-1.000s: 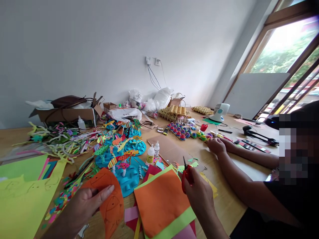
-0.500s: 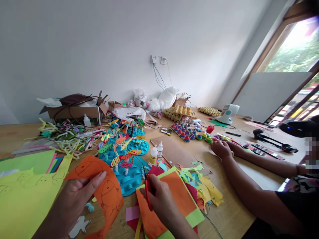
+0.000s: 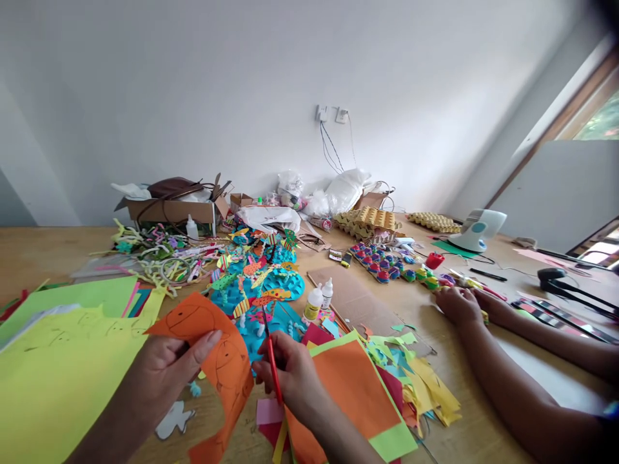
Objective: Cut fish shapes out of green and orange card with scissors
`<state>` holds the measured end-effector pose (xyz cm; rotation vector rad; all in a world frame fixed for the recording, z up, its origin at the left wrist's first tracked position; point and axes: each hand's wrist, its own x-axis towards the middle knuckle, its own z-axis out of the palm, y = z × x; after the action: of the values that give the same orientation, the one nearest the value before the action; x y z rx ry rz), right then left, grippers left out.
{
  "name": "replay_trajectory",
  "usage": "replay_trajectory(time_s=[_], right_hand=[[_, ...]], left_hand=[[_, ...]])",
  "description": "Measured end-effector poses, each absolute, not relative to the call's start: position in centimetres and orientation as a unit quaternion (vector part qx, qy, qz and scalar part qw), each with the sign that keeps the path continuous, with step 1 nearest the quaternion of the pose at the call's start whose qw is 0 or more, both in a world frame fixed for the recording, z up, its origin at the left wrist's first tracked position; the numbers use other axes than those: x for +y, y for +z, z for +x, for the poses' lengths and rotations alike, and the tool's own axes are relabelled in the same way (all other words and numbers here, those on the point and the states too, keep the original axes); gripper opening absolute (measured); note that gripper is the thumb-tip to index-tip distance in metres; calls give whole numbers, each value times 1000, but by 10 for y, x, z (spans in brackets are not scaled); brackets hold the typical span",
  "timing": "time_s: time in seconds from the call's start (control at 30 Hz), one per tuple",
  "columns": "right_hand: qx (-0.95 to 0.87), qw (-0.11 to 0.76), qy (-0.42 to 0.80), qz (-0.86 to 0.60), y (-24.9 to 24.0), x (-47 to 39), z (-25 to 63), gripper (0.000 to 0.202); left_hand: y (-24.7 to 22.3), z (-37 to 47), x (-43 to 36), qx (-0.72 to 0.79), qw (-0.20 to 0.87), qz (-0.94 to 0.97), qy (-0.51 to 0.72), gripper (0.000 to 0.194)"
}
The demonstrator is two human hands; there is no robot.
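Observation:
My left hand (image 3: pixel 176 367) pinches a curved piece of orange paper (image 3: pixel 227 357) between thumb and fingers. Fish outlines are drawn on it in dark lines, and its lower end hangs down toward the table. In my right hand (image 3: pixel 294 374) is a pair of scissors (image 3: pixel 273 367) with red handles. Their blades point up and away, just right of the orange paper and apart from it. Below my right hand lies a stack of orange paper (image 3: pixel 358 386) over green and red sheets. A white fish-shaped cutout (image 3: pixel 174 419) rests on the table under my left hand.
Blue painted egg-carton pieces (image 3: pixel 285 283) bearing colourful paper fish stand ahead. Glue bottles (image 3: pixel 313 303) are beside them. Yellow sheets (image 3: pixel 62 380) lie at left, paper scraps (image 3: pixel 425 386) at right. Another person's hands (image 3: pixel 457 304) work near painted cartons (image 3: pixel 377 261).
The view has turned left, so the table things sit farther right. My right hand with the scissors has come closer to the orange paper, and the scissors point more upright.

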<state>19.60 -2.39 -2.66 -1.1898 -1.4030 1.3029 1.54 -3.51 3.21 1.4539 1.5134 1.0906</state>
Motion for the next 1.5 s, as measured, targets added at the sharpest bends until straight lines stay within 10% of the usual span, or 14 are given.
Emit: replay_trajectory(time_s=[0.53, 1.5], right_hand=[[-481, 512, 682, -201, -45, -11, 183, 42], [-443, 583, 616, -290, -55, -6, 191, 32]], left_hand=[[44, 11, -23, 564, 373, 593, 436, 37], [37, 11, -18, 511, 495, 523, 470, 31]])
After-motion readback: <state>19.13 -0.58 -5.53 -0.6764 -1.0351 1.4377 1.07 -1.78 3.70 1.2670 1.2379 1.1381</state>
